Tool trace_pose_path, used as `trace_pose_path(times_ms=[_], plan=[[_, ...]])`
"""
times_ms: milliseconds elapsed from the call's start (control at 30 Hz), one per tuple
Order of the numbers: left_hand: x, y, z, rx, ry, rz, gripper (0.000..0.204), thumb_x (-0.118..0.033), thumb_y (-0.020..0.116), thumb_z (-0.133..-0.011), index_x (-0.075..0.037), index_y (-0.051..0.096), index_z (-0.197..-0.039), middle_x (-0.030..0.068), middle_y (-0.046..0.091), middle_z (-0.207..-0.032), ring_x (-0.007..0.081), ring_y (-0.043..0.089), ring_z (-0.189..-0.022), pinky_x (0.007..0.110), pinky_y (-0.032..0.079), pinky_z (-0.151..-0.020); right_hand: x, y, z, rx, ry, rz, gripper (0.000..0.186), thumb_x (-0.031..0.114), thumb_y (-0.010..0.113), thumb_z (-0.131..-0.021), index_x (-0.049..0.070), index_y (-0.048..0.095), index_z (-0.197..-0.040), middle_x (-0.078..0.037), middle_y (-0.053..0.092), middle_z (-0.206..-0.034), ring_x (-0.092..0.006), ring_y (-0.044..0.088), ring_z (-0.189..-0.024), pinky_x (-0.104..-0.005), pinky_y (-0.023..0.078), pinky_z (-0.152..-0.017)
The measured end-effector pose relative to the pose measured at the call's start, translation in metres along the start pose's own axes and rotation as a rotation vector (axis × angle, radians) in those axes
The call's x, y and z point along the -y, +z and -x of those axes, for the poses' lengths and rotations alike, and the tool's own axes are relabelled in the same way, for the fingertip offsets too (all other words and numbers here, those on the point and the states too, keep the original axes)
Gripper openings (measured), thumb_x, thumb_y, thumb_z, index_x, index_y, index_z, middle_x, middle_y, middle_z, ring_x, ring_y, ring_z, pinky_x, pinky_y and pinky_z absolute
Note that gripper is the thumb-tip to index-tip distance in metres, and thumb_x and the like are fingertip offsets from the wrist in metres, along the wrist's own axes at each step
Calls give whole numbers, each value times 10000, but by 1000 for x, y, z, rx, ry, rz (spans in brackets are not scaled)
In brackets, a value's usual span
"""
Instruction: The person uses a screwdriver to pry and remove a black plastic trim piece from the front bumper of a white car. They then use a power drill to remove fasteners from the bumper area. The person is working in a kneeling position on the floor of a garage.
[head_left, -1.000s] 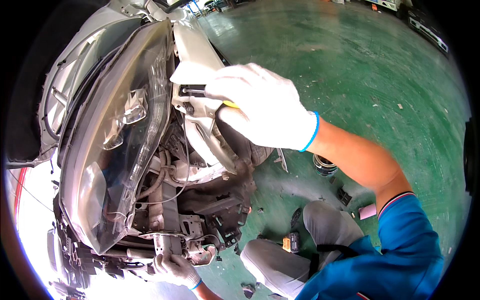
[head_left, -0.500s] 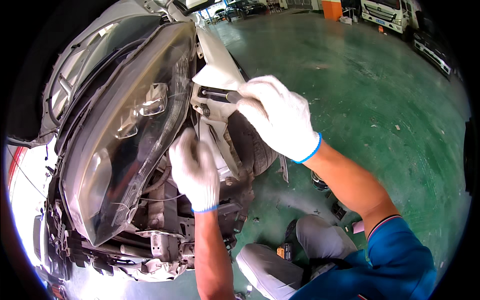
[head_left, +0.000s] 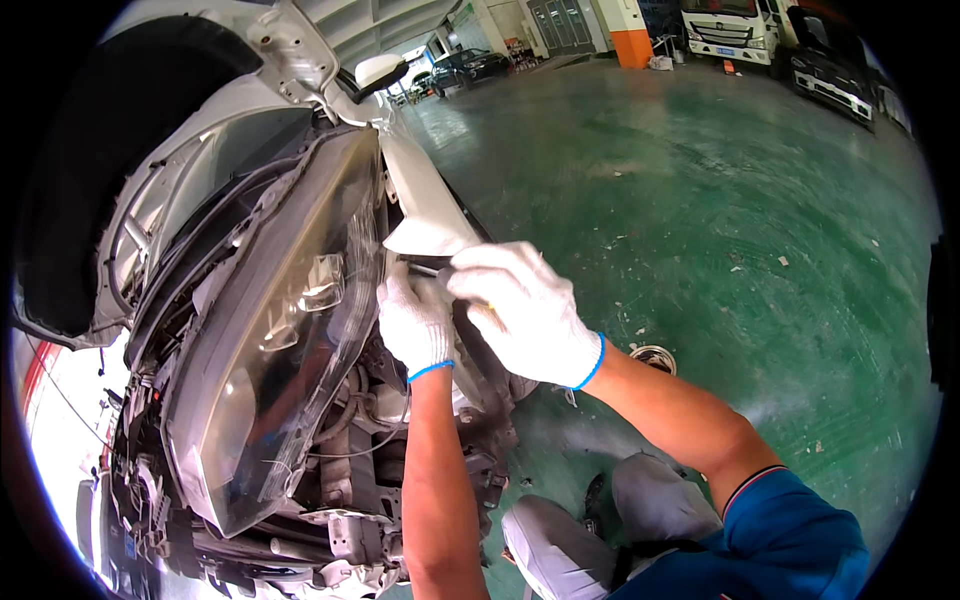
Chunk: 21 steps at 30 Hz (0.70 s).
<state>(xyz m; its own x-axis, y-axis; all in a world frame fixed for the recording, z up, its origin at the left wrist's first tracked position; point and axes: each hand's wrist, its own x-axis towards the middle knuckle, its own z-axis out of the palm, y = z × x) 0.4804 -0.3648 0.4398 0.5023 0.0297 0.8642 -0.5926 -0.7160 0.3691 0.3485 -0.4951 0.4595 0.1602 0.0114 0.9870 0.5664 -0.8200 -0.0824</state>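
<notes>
The fingers (head_left: 471, 284) of the right hand (head_left: 525, 315), gloved in white, curl closed around a tool (head_left: 425, 269) near the centre of the frame, its short visible shaft pointing left, just below the pale fender (head_left: 425, 195). The left hand (head_left: 415, 322), also gloved, is bent beside that shaft; whether it grips anything cannot be told. The headlight (head_left: 262, 335) slants across left of centre. On the green floor (head_left: 720, 260), a tin (head_left: 656, 357) stands right of centre, partly behind the right forearm.

Counts: white-knit-gloved hands (head_left: 415, 322) (head_left: 525, 315), 2; slim metal-shafted hand tool (head_left: 432, 269), 1; long clear-lensed headlight (head_left: 285, 335), 1; boxy white truck (head_left: 727, 30), 1.
</notes>
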Motion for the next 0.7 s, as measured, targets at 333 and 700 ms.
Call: trace_pose_path(times_ms=[333, 700], plan=[[7, 4, 9, 4, 28, 68, 331, -176, 655, -920, -72, 662, -1235, 204, 642, -1020, 406, 666, -913, 495, 541, -796, 0, -2, -2, 19, 48, -36, 376, 131, 787, -802, 131, 634, -1146, -57, 666, -1169, -318, 686, -968, -419, 572, -831], [30, 18, 15, 10, -72, 286, 387, -133, 676, -922, -57, 663, -1302, 172, 635, -1098, 342, 667, -992, 434, 539, -906, -9, 1, 9, -20, 118, -65, 360, 97, 770, -798, 125, 631, -1129, -57, 660, -1202, -326, 677, -1028, -433, 576, -806]])
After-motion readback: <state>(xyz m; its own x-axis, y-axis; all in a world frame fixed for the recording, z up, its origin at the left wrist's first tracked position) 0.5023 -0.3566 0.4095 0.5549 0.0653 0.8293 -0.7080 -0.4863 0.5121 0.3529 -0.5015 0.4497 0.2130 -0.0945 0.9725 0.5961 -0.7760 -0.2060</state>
